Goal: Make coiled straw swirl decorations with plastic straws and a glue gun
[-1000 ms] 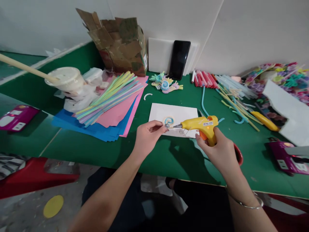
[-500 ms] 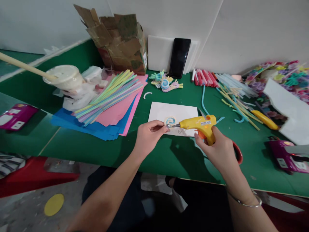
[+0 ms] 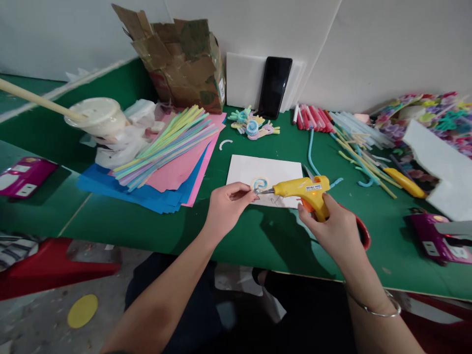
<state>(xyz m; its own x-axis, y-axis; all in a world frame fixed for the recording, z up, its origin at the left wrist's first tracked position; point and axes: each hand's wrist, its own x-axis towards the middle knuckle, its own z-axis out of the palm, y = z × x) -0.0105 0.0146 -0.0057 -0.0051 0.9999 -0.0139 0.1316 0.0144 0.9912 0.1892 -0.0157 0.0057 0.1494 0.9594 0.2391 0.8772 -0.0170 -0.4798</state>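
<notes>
A yellow hot glue gun is gripped in my right hand, its metal nozzle pointing left. My left hand pinches a small, shiny, silvery piece right at the nozzle tip; its kind is too small to make out. Just behind the fingertips a blue and cream pipe-cleaner spiral lies over a white board. Scissors with red-orange handles lie partly hidden under my right hand. Several finished pipe-cleaner pieces sit in a cluster behind the board.
Pastel pipe cleaners rest on pink and blue sheets at left. A phone leans at the back beside a cardboard box. Red markers, a yellow cutter and a purple power strip are on the right.
Both hands, the glue gun and the small piece stay almost exactly in place. Only a very slight shift of the camera view shows.
</notes>
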